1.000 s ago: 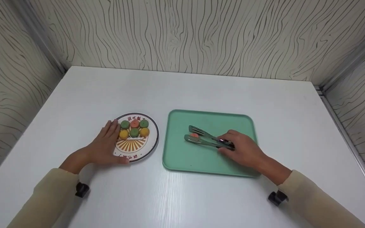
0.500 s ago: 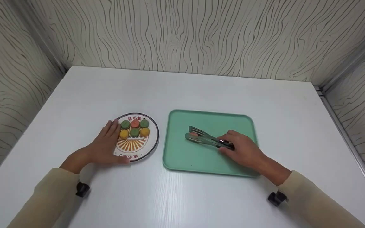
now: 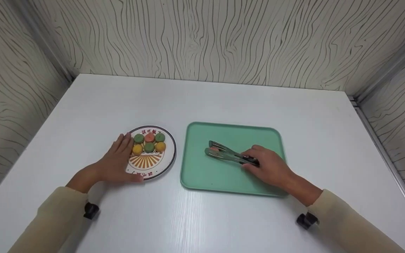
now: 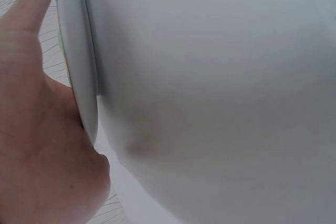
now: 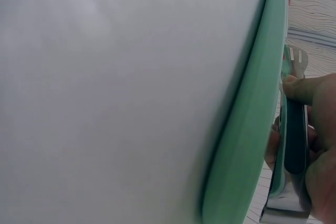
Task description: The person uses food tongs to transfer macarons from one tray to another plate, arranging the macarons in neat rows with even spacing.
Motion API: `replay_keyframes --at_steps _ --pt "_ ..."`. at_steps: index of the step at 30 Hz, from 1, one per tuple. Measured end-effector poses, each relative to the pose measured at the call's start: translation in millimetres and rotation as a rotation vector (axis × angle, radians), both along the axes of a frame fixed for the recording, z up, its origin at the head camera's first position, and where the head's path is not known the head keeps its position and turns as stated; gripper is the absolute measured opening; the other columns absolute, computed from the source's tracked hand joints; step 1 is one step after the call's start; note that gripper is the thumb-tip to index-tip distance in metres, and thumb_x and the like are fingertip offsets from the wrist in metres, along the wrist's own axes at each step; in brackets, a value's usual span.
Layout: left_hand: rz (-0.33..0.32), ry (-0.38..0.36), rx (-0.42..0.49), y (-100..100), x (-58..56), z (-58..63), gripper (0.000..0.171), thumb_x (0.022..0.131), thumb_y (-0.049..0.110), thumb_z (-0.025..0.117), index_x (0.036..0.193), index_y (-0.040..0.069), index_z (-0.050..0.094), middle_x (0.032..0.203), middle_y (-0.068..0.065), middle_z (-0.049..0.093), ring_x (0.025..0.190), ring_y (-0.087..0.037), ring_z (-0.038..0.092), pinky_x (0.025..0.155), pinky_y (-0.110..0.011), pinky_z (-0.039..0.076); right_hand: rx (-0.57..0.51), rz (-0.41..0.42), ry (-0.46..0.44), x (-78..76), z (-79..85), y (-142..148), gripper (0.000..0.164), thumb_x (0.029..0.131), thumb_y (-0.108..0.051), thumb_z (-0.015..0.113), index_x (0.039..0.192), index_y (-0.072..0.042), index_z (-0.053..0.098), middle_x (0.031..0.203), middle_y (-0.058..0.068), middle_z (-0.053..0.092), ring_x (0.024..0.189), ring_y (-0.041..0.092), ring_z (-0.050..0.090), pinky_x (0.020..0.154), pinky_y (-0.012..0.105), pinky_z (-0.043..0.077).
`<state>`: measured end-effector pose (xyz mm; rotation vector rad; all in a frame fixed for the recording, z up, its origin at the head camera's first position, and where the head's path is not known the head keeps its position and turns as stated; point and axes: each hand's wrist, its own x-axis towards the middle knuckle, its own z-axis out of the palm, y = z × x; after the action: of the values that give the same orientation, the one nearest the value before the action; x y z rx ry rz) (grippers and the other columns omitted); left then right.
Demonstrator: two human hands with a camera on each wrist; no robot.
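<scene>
In the head view my left hand [image 3: 115, 162] rests on the left rim of a round white plate [image 3: 165, 165], fingers straight and thumb along its near edge. On the plate sit two short rows of macarons: green [image 3: 149, 147], yellow [image 3: 137, 149] and one orange-pink [image 3: 149, 137]. My right hand [image 3: 268, 165] grips a pair of serving tongs [image 3: 229, 157] by their dark handles, low over a green tray [image 3: 206, 175]. Between the tongs' slotted ends is another orange-pink macaron [image 3: 214, 149], partly hidden by the nearer end. The right wrist view shows my thumb pressing the tongs' handle [image 5: 295, 135].
The plate and tray stand side by side on a white table [image 3: 202, 102], with a narrow gap between them. Wood-grain patterned panels [image 3: 202, 42] enclose the table at the back and sides. The tray has a low raised rim.
The tongs' ends have drawn a little closer together around the orange-pink macaron, which is now more covered. My left hand and the plate have stayed in place.
</scene>
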<state>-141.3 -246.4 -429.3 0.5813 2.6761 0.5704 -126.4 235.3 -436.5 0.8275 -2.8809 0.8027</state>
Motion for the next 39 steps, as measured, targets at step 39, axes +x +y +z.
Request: replay_keyframes --at_steps 39 --pt "0.001 0.005 -0.034 -0.5 -1.4 -4.5 0.135 0.077 0.072 0.073 0.157 -0.013 0.005 0.166 -0.029 -0.006 0.152 -0.047 -0.012 0.122 -0.061 0.005 -0.007 0.029 0.011 -5.7 15.7 -12.6 0.026 0.092 -0.018 0.078 0.116 -0.008 0.074 0.095 -0.001 0.064 0.078 0.011 0.055 0.070 0.032 0.050"
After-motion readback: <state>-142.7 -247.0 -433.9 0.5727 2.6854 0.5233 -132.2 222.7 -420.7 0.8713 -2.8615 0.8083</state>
